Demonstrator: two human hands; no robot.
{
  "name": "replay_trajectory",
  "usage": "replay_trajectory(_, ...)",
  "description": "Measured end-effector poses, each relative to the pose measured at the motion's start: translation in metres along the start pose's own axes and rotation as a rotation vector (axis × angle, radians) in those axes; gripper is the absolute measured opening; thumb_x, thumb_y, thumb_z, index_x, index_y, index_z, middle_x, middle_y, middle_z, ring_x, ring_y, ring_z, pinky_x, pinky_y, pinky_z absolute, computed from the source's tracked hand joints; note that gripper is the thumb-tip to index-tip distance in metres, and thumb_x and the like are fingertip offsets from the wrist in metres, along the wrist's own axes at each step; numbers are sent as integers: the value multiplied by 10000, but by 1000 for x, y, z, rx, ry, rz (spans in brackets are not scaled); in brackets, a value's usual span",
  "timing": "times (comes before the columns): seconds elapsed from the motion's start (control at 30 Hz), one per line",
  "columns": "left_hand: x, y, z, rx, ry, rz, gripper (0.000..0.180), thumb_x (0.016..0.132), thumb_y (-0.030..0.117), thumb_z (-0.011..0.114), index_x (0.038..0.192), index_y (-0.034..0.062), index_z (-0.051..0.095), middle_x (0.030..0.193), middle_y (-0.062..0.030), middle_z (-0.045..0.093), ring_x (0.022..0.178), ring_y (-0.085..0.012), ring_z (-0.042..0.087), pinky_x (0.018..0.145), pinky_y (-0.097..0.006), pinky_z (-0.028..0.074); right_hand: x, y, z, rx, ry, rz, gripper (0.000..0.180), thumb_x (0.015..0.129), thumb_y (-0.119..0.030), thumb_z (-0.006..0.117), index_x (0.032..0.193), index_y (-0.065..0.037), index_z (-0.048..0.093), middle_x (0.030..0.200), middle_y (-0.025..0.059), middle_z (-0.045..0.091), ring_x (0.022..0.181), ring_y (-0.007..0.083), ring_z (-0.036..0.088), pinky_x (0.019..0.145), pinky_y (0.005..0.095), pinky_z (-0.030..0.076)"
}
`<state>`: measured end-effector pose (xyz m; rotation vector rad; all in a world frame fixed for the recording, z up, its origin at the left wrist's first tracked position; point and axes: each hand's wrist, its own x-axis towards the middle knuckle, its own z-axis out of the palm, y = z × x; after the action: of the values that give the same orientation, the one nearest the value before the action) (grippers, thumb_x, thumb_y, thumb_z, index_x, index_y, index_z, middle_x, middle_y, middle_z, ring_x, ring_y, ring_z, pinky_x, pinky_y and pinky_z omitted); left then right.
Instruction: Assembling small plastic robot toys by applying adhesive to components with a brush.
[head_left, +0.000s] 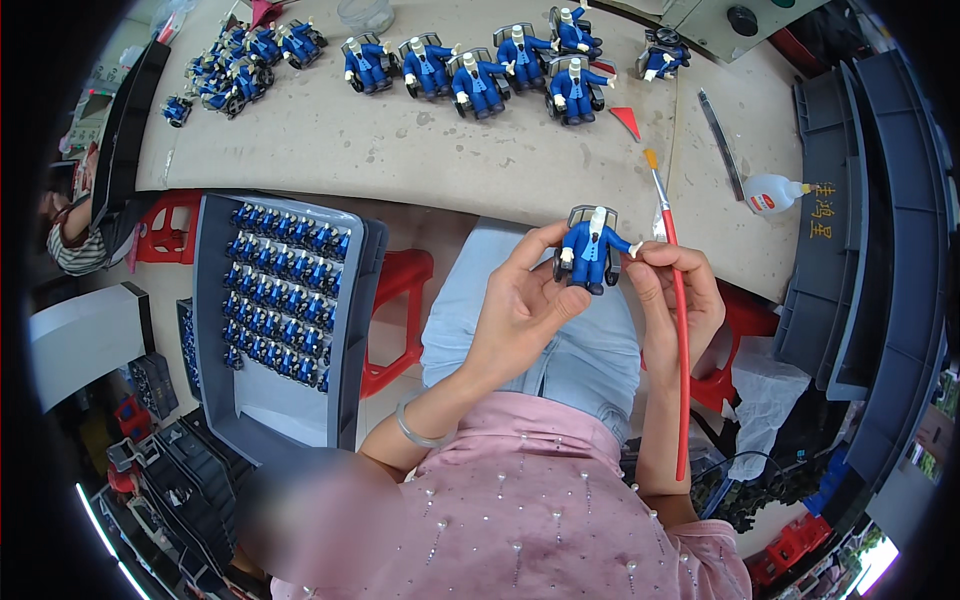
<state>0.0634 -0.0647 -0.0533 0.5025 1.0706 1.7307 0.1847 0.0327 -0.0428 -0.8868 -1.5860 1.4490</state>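
head view, left hand [520, 305] gripping blue figurine [590, 252], right hand [680, 295] clasping red paintbrush [680, 330]

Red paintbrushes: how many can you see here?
1. The red paintbrush is in the right hand, bristles pointing up beside the blue figure held by the left hand. Others may be hidden among the clutter.

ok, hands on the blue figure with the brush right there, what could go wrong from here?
1. The right hand pinches the figure's small white hand while also holding the red paintbrush; the bristle tip sits close to the blue suit and might smear it.
2. The left hand grips only the figure's side, above the lap, so it could slip and drop.
3. The glue bottle lies near the table edge and may roll off.
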Motion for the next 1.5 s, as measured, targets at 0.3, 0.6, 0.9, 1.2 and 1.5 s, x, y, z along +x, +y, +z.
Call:
replay_trajectory(0.3, 0, -1, -1, -19, 3, 10, 547, 875, 23, 607, 1350, -48, 346, 1094, -103, 570, 988, -109, 544, 856, -248, 447, -1, 3, 3, 88, -34, 32, 189, 793, 94, 670, 956, 33, 599, 973, 133, 660, 915, 185, 654, 834, 282, 528)
replay_trajectory(0.6, 1, 1, 0, -20, 19, 10, 593, 851, 90, 692, 1332, -45, 373, 1092, -101, 566, 1004, -113, 546, 848, -239, 455, -2, 3, 4, -3, -45, 9, 226, 777, 44, 715, 969, 18, 600, 1020, 136, 656, 917, 171, 650, 824, 278, 514)
replay_trajectory(0.9, 2, 3, 0, -5, 7, -11, 578, 813, 169, 753, 1245, -39, 430, 1073, -94, 568, 997, -109, 554, 864, -238, 456, 2, -7, 7, 133, -38, 186, 157, 821, 19, 670, 954, 12, 588, 926, 91, 652, 846, 115, 635, 727, 232, 501)
replay_trajectory(1.2, 2, 1, 3, 21, 33, -54, 502, 780, 233, 790, 1086, 8, 461, 982, -51, 573, 916, -80, 555, 796, -226, 463, 4, -6, 7, 104, -17, 223, 108, 839, -31, 665, 919, -9, 596, 818, 16, 621, 701, 26, 537, 634, 163, 425)
replay_trajectory(1.5, 2, 1, 3, 15, 26, -76, 479, 787, 221, 784, 1078, 14, 466, 975, -42, 565, 885, -71, 538, 760, -215, 451, 4, -6, 6, 107, -17, 229, 110, 834, -44, 674, 905, -11, 597, 787, 0, 605, 677, 20, 522, 613, 162, 414)
